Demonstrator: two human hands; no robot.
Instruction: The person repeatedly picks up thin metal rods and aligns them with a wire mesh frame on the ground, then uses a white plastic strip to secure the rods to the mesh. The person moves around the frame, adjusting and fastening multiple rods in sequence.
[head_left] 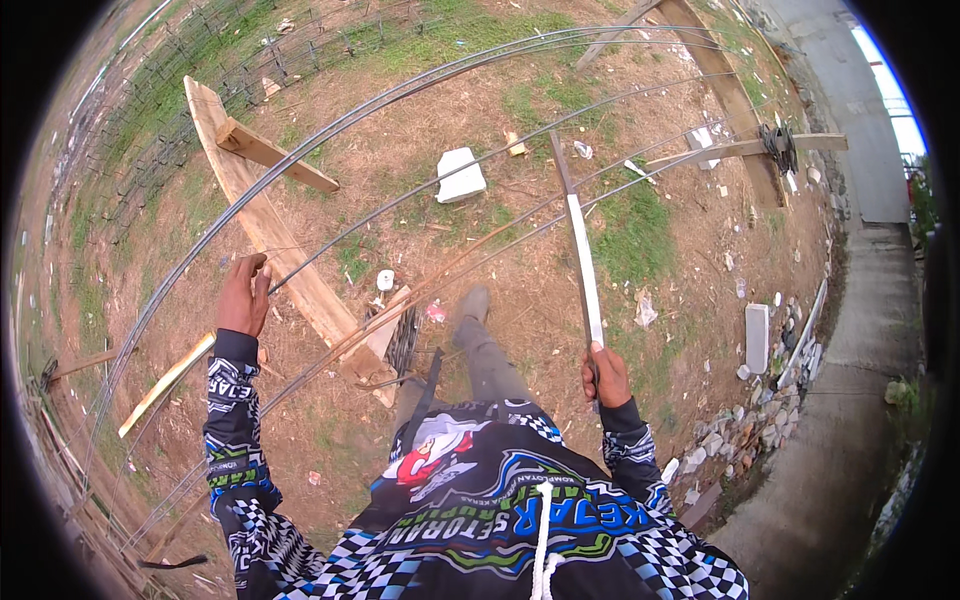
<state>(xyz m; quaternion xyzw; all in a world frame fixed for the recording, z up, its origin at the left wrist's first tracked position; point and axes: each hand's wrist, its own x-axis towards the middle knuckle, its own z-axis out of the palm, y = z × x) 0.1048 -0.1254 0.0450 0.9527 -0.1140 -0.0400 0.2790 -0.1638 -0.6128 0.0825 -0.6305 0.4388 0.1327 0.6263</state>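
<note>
My right hand (606, 376) is closed round the lower end of a long straight metal bar (580, 240). The bar points away from me; its nearer part shines white and its far end is dark. It crosses over several thin steel rods. On the left, my left hand (244, 294) has its fingers curled at a grey steel rod (380, 211), which runs off to the far right. Its palm side is hidden. A wooden plank (285, 240) with a short wooden block (275, 155) on it lies under the rods, just beyond my left hand.
More bent steel rods (370, 104) arc across the far side. A white block (460, 176) lies on the dirt. At right, a board (740, 149) carries a coil of dark wire (778, 149). Rubble (745, 430) borders a concrete path (830, 400). Wire mesh lies at far left.
</note>
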